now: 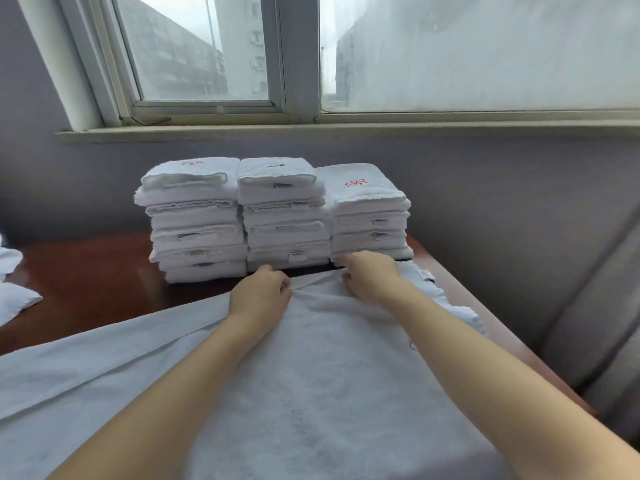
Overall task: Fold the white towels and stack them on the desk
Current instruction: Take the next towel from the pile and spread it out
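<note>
The left hand and the right hand lay side by side, a little apart. Each had its fingers curled down, pinching the far edge of a white towel spread flat beneath both forearms on the dark wooden tabletop. Just beyond the knuckles stood three stacks of folded towels in a row, touching one another, with red embroidery on the top ones. Well to the left of the left hand lay loose white cloth. Behind the stacks was a window, and to the right of the right hand were grey cushions.
</note>
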`<state>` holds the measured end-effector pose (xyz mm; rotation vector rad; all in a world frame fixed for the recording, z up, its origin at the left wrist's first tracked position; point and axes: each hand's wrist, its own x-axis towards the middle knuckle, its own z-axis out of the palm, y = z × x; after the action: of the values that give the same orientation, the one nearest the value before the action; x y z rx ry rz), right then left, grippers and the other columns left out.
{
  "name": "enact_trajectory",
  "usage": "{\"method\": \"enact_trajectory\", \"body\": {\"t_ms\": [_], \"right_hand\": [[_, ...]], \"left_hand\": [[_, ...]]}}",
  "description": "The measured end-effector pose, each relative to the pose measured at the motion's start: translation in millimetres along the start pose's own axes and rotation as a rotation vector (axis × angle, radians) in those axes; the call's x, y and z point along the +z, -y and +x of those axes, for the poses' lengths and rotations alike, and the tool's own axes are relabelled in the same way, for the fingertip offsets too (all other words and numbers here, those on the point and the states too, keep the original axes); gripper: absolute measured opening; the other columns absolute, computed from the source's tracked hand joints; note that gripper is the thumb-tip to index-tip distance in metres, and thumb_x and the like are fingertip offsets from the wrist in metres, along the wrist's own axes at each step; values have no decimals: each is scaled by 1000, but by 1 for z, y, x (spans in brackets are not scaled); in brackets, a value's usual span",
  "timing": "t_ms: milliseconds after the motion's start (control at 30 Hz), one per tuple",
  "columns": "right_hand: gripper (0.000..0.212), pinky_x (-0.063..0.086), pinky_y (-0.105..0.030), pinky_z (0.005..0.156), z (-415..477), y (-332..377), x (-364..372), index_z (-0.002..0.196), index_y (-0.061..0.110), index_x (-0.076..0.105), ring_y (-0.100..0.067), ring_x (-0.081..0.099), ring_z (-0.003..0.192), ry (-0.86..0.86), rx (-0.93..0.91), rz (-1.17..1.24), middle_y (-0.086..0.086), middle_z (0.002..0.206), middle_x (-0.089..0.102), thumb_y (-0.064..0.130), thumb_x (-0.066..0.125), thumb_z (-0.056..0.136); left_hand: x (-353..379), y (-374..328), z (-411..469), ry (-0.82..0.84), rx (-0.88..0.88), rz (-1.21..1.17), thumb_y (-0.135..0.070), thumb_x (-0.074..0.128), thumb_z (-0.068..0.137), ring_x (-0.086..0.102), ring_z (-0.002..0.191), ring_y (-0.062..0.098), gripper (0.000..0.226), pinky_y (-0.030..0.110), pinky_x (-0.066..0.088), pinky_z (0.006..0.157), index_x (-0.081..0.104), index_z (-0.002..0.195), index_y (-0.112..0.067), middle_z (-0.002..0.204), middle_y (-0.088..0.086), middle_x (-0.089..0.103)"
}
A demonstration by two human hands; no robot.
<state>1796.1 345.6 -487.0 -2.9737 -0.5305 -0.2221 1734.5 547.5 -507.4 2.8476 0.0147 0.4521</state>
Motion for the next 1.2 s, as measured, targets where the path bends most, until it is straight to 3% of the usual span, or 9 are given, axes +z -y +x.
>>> {"method": "enact_trajectory", "body": {"t_ms": [167,333,467,533,967,1067,1200], "right_hand": [[26,41,-32,72,9,-1,6,111,21,64,-30,58,108,-31,96,87,-5,117,64,21,45,94],[16,41,-35,66,3,3,-9,101,20,57,-31,61,97,-261,124,325,-7,100,69,27,43,95],[15,35,-32,62,-11,1,-27,100,22,60,-28,63,93,-408,79,253,-1,96,71,32,50,95],[15,42,-32,64,-20,-2,-35,100,22,60,-27,64,92,-435,51,217,2,96,72,34,52,95],[15,48,-32,73,-116,4,-62,98,23,62,-21,63,93,-388,-24,90,8,94,71,36,55,95],[15,50,-33,74,-139,6,-57,96,25,63,-23,62,92,-350,-5,75,6,94,71,38,54,94],[15,49,-38,83,-164,7,-42,96,29,62,-22,63,90,-280,3,56,8,94,70,40,53,94]], "left_hand": [[-2,0,1,-15,10,44,-34,53,98,61,99,23,28,33,49,78,66,119,-24,115,-1,58],[-7,3,-6,-134,29,119,-28,49,96,61,98,23,27,33,47,71,67,116,-28,110,-2,61],[-24,8,-12,-263,44,26,-33,53,98,59,98,26,21,38,44,73,69,103,-20,100,1,65],[-35,9,-19,-304,45,-49,-34,53,99,61,93,29,21,39,44,70,67,100,-18,98,3,64],[-62,-1,-97,-326,182,-133,-36,55,98,60,85,24,22,33,37,64,68,97,-17,89,-3,59],[-58,0,-113,-280,203,-119,-36,56,98,60,83,23,20,31,34,63,68,95,-19,84,-8,52],[-51,3,-127,-182,222,-42,-40,55,97,61,87,21,23,31,40,66,69,98,-22,90,-5,58]]}}
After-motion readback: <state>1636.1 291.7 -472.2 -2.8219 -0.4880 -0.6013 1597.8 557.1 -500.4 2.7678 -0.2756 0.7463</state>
